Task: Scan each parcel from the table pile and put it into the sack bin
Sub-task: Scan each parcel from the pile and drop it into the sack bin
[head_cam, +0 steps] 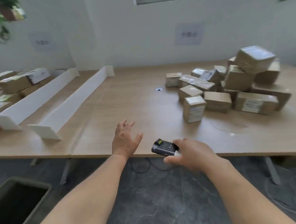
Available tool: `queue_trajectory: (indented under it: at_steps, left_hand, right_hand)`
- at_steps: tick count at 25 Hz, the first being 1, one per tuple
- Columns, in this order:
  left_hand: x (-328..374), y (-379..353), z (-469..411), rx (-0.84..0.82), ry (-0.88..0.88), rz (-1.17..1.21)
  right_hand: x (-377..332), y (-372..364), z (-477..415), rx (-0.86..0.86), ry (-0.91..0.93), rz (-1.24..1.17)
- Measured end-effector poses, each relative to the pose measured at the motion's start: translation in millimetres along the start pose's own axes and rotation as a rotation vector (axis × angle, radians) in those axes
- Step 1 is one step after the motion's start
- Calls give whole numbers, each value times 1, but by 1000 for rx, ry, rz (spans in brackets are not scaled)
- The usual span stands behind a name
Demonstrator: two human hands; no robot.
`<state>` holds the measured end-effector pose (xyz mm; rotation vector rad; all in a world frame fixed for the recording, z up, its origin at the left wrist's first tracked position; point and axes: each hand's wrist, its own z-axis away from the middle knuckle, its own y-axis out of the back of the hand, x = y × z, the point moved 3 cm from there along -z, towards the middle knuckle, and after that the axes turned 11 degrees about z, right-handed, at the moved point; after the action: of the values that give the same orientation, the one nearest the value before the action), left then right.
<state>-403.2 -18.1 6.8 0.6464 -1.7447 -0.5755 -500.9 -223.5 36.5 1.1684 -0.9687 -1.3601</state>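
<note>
- While the right hand (192, 154) grips a dark grey handheld scanner (163, 147) at the near edge of the long light-wood table (126, 99), the left hand (125, 138) hovers over that edge, fingers spread wide, holding nothing.
- Pile of brown cardboard parcels (228, 85): table's right half.
- Dark open-topped sack bin (20, 204): on the floor, near-left of the table.
- White divider boards (84, 96): table's left half.

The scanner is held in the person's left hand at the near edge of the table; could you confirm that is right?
Not quite: the head view shows the right hand gripping the scanner at the near edge of the table, while the left hand is open and holds nothing.
</note>
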Motion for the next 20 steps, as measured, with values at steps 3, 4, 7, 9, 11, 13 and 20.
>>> queue_trajectory:
  at_steps: [3, 4, 7, 9, 11, 13, 20]
  left_hand:
    - [40, -47, -20, -82, -81, 30]
    - [52, -61, -28, -103, -107, 46]
    - [85, -106, -53, -170, -184, 66]
    - [104, -136, -73, -217, -218, 57]
    - [122, -166, -96, -286, -222, 50]
    - [137, -192, -121, -353, -214, 16]
    - [173, -265, -210, -549, -195, -295]
  right_hand:
    - [49, 1, 9, 25, -106, -17]
    - [64, 2, 9, 30, -135, -19]
    - [106, 4, 6, 27, -212, -20]
    - [134, 7, -1, 11, -259, -15]
    - [163, 11, -11, -6, -304, -26]
    - [190, 17, -24, -12, -338, -31]
    - [255, 26, -71, -7, -400, -63]
